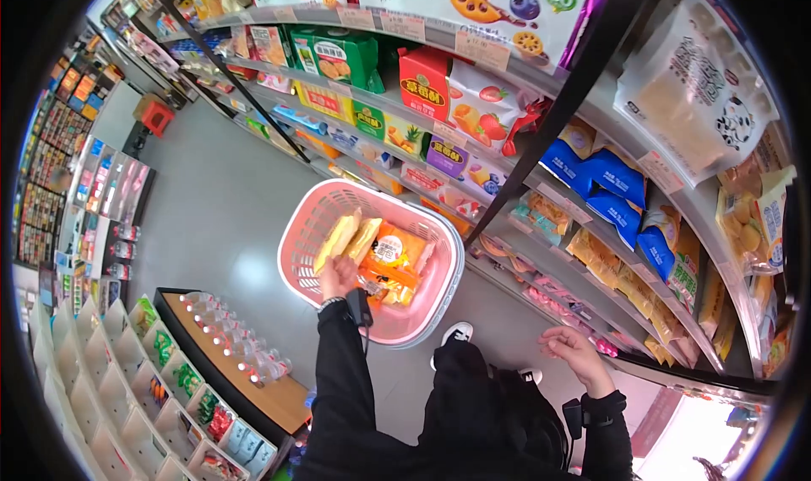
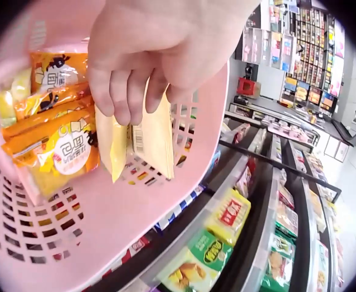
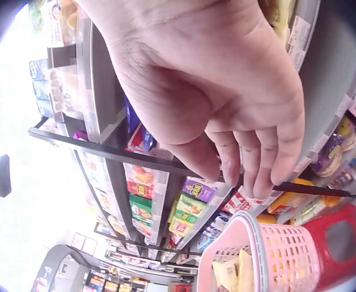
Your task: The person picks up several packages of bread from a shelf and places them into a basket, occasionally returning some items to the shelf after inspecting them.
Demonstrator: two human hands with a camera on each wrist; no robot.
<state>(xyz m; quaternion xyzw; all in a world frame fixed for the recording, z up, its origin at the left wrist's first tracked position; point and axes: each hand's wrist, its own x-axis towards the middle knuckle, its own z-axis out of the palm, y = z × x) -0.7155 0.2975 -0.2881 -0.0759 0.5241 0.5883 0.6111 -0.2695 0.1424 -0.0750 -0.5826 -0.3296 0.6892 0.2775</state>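
A pink plastic basket (image 1: 296, 228) with slotted walls stands beside the snack shelves. My left hand (image 1: 340, 277) reaches inside it, at the ends of two pale yellow packets (image 2: 157, 137). Its fingers bend down over them, and the thumb and fingers pinch one by its upper end. Next to those lie several orange bread packets (image 2: 68, 143), one with a white round label. My right hand (image 1: 574, 354) hangs to the right of the basket with loosely bent fingers and holds nothing. Shelf fronts appear beyond its fingertips in the right wrist view.
Tiered shelves of boxed and bagged snacks (image 1: 431, 88) rise behind and right of the basket. Blue bags (image 1: 604, 185) fill one right-hand tier. At lower left are a wooden ledge with bottles (image 1: 232, 337) and white bins (image 1: 101, 380). A red stool (image 1: 155, 116) stands farther off.
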